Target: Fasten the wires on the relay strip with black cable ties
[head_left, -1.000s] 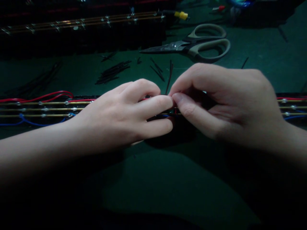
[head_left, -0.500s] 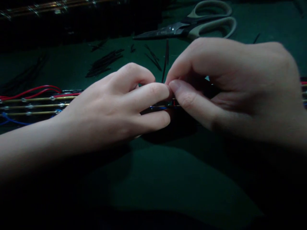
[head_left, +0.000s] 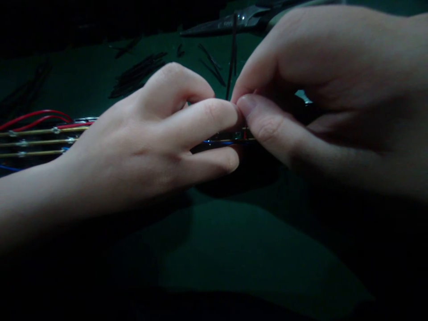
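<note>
My left hand lies over a bundle of thin brass-coloured rods with red and blue wires, its fingers bent around it. Its fingertips meet my right hand above the rods. The right thumb and index finger are pinched together at the base of a thin black strip, which looks like a cable tie and sticks up behind the fingertips. Where the strip meets the rods is hidden by the fingers. A short red wire and a blue wire show just below the pinch.
Behind the hands lie scissors, partly covered by my right hand. Several cut black strips are scattered on the green work surface. Red wires loop up at the left. The scene is dark.
The view has shifted, so the scissors and scraps sit higher in the picture and the hands appear slightly larger. Both hands keep the same hold, with the right still pinching.
</note>
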`<action>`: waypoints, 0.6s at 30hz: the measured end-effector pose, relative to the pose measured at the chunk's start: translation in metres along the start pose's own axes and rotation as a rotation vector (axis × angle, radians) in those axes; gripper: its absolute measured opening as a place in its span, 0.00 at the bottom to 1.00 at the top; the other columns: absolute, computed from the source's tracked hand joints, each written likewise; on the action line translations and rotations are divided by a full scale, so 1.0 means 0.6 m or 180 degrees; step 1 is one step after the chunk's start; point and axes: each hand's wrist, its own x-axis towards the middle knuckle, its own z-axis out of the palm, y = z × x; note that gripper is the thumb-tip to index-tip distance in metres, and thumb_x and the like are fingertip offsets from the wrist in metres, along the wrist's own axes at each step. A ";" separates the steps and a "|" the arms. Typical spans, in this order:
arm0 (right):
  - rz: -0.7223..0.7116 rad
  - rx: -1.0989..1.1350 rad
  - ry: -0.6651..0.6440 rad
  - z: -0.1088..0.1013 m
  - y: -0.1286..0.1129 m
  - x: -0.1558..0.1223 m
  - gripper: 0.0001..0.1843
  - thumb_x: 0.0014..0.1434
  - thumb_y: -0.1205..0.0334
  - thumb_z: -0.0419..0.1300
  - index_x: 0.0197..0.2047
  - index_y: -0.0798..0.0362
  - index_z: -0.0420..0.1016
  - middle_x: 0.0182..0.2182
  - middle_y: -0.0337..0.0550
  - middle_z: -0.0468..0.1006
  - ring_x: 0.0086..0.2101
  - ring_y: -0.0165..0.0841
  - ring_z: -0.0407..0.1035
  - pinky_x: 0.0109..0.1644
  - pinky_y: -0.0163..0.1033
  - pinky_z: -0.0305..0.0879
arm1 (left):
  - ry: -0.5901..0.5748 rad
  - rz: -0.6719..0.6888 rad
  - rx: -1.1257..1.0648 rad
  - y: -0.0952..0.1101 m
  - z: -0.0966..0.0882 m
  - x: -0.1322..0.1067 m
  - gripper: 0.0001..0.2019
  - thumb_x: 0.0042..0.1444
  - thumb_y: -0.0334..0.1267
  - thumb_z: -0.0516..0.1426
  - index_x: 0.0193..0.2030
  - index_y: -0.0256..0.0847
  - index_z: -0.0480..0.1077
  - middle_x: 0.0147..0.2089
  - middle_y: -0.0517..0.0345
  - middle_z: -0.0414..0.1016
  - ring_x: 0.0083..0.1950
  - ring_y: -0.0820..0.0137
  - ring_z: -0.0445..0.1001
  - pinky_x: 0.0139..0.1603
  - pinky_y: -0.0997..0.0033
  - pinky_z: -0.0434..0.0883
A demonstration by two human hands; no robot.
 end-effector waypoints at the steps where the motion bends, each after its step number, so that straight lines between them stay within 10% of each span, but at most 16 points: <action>1: -0.0008 -0.0020 -0.0006 0.000 0.002 0.000 0.31 0.73 0.48 0.37 0.30 0.49 0.74 0.24 0.29 0.71 0.25 0.17 0.63 0.30 0.32 0.54 | -0.0001 -0.0083 -0.0021 0.004 -0.001 0.000 0.10 0.70 0.36 0.45 0.50 0.43 0.65 0.57 0.57 0.65 0.60 0.56 0.67 0.54 0.54 0.73; 9: -0.0431 -0.0161 0.0278 0.003 0.017 0.003 0.32 0.72 0.49 0.38 0.29 0.50 0.76 0.21 0.27 0.67 0.23 0.16 0.58 0.28 0.30 0.54 | 0.0076 -0.0812 -0.0319 0.009 0.003 0.005 0.19 0.72 0.49 0.41 0.55 0.39 0.64 0.53 0.49 0.67 0.56 0.64 0.70 0.47 0.66 0.76; 18: 0.0225 0.0420 -0.0114 -0.015 0.005 0.036 0.36 0.70 0.47 0.38 0.21 0.52 0.76 0.16 0.29 0.62 0.19 0.12 0.58 0.22 0.25 0.48 | -0.0165 -0.1199 -0.0576 0.016 -0.006 0.009 0.22 0.69 0.54 0.43 0.57 0.44 0.66 0.57 0.52 0.66 0.61 0.60 0.66 0.52 0.58 0.73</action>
